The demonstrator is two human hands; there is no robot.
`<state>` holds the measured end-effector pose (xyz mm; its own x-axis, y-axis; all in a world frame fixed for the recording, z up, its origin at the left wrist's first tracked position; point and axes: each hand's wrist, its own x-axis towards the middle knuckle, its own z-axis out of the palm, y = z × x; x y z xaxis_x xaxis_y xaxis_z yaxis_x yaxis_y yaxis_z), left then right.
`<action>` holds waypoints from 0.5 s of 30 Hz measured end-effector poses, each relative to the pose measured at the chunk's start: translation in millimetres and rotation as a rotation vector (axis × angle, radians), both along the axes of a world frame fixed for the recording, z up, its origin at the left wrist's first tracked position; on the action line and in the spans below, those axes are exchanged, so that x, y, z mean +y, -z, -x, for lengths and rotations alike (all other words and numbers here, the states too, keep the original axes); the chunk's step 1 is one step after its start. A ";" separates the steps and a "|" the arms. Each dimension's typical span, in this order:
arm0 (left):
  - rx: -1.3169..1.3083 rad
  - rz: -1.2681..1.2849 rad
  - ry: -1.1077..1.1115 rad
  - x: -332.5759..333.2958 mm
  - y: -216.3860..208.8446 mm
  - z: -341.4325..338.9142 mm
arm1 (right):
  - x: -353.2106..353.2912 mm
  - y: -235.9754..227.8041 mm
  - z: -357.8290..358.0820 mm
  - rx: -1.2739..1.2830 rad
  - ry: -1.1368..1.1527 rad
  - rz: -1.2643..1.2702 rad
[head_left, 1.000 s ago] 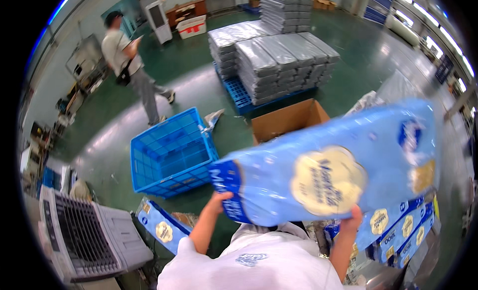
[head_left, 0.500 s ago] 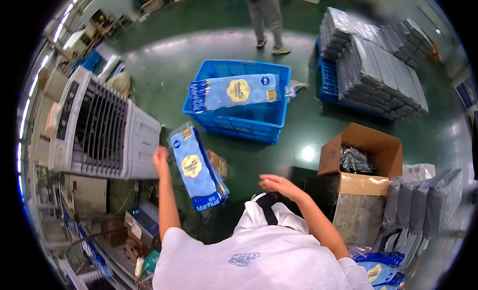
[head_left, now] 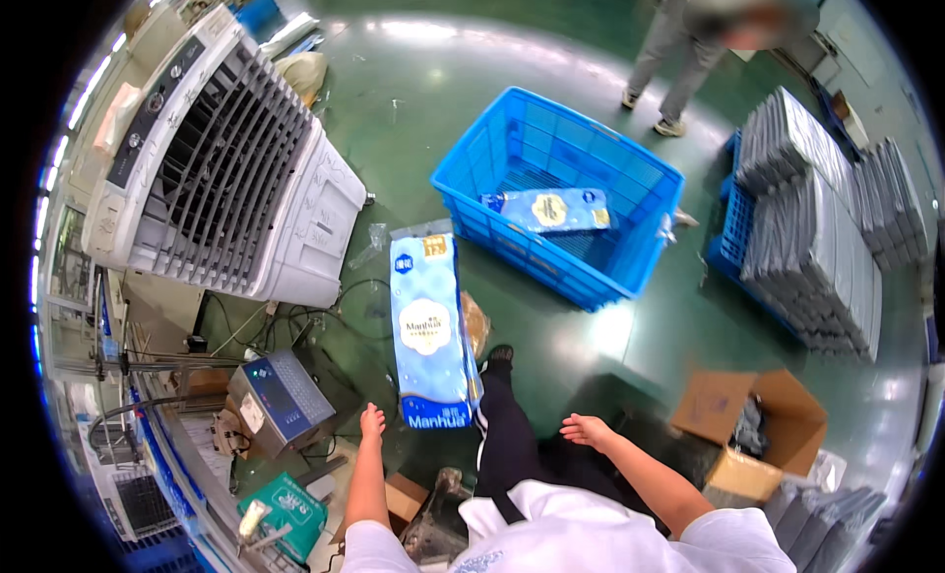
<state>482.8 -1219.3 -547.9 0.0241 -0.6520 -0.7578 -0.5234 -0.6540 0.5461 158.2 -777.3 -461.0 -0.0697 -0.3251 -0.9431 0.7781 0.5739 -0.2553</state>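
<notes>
A long blue plastic-wrapped pack [head_left: 549,211] with a cream label lies inside the blue plastic crate [head_left: 558,270], on its floor. Closer to me, a similar blue pack [head_left: 421,307] rests lengthwise on top of a stack of such packs. My left hand [head_left: 372,421] is beside this stack's near left corner, a small gap away, its fingers loosely apart and holding nothing. Out to the right of the stack, over my legs, my right hand [head_left: 588,431] is empty with its fingers stretched toward the left.
A large grey air cooler [head_left: 315,219] stands at the left, with a keypad device [head_left: 287,398] below it. At the right are an open cardboard box [head_left: 704,411] and grey bundles [head_left: 817,238] stacked on a blue pallet. Another person [head_left: 679,51] stands beyond the crate.
The pack that was level with the crate's rim now lies down inside it. My hands have drawn back lower in view, and the view has turned. The other person appears farther right.
</notes>
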 end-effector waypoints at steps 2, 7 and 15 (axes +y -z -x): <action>-0.035 -0.061 0.091 -31.5 35.7 19.6 | -44.7 35.7 25.9 -0.006 -0.043 0.002; 0.028 -0.071 0.143 -112.8 170.4 69.2 | -205.3 162.8 73.1 -0.032 -0.117 -0.008; 0.384 -0.380 0.163 -179.0 329.1 130.0 | -428.3 363.0 57.4 0.075 0.174 0.077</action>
